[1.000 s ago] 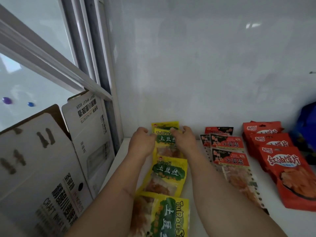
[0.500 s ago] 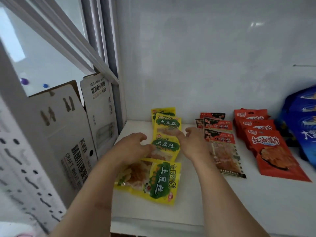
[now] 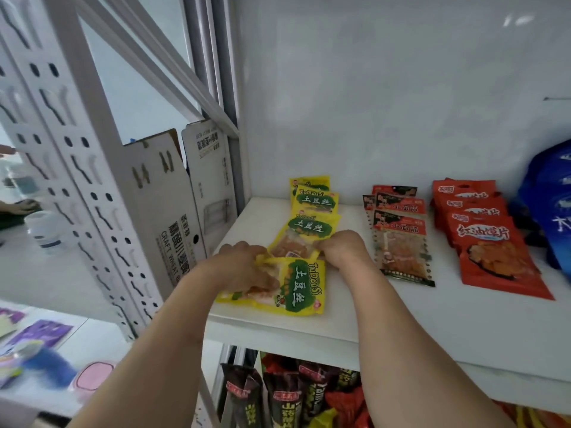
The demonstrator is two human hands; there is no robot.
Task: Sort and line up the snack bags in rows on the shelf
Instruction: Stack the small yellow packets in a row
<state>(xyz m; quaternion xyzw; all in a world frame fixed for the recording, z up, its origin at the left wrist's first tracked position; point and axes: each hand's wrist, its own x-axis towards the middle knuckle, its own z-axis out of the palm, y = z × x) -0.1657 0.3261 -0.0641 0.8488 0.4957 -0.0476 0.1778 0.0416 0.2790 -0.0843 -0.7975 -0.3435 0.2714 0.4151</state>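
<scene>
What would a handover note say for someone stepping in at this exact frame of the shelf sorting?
Left hand: pinching the far left corner of the front yellow bag.
Right hand: pinching that bag's far right corner.
That bag lies sideways at the shelf front, its print turned a quarter turn from the rest.
Done: yellow row runs back to the wall; the clear-window red bags and orange-red bags sit in their own rows to the right.
Left: turn the sideways bag and tuck it in line. Blue bags at far right look unsorted.
</scene>
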